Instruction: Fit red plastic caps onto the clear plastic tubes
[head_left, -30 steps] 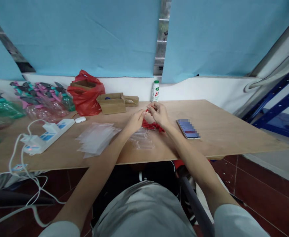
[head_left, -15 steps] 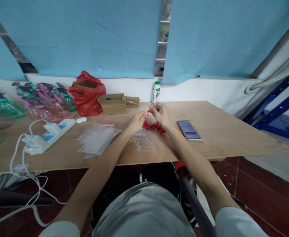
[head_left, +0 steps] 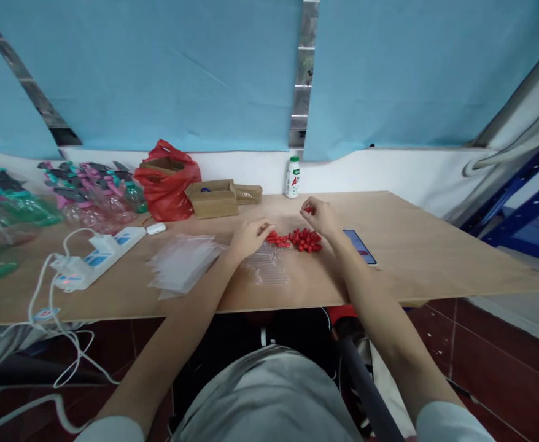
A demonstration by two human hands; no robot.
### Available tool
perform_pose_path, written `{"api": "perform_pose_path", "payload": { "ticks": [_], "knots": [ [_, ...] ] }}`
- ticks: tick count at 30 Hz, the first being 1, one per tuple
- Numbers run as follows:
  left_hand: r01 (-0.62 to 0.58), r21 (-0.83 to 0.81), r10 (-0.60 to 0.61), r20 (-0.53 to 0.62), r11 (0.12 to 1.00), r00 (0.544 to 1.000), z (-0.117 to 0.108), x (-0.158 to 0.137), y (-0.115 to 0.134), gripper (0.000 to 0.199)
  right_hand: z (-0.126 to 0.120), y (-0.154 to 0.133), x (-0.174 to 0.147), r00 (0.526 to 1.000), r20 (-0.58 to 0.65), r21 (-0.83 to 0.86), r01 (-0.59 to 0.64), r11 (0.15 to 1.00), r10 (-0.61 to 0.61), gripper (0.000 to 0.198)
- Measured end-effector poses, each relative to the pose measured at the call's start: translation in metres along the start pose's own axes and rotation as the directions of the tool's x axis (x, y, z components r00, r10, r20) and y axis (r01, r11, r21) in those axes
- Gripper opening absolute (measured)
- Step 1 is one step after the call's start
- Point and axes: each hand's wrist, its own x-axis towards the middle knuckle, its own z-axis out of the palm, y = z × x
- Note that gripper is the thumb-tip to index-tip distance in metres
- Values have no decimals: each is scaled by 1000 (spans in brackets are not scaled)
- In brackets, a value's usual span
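My left hand is closed, thumb and fingers together, at the left end of a small group of red pieces. What it pinches, if anything, is too small to make out. Just behind a heap of small red pieces, my right hand is raised with its fingers curled around a red piece. Thin clear tubes lie side by side in front of the left group, some partly under its red ends.
Clear plastic bags lie left of the tubes. A phone rests at right. Behind stand a white bottle, a cardboard box and a red bag. A power strip and spray bottles occupy the left.
My hands, close together around a small red piece before, have moved apart. The right hand went right and the left slightly down, uncovering the red heap between them.
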Motion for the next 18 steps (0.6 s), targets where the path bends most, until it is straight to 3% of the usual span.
{"api": "perform_pose_path", "payload": {
  "ticks": [3,9,13,18],
  "knots": [
    [-49,52,46,59,997,997,-3,-3,4,26,4,-14,-4,992,122,-140,56,989,-39,11],
    [-109,104,91,171,989,981,-10,-6,0,23,3,-23,-13,961,249,-290,194,937,-122,29],
    [-75,86,54,225,993,973,-12,-6,-1,21,4,-22,-16,921,372,-313,242,918,-116,29],
    [-101,44,86,258,994,962,-11,-4,-3,28,6,-24,-15,902,393,-258,294,920,-178,27]
  ]
}}
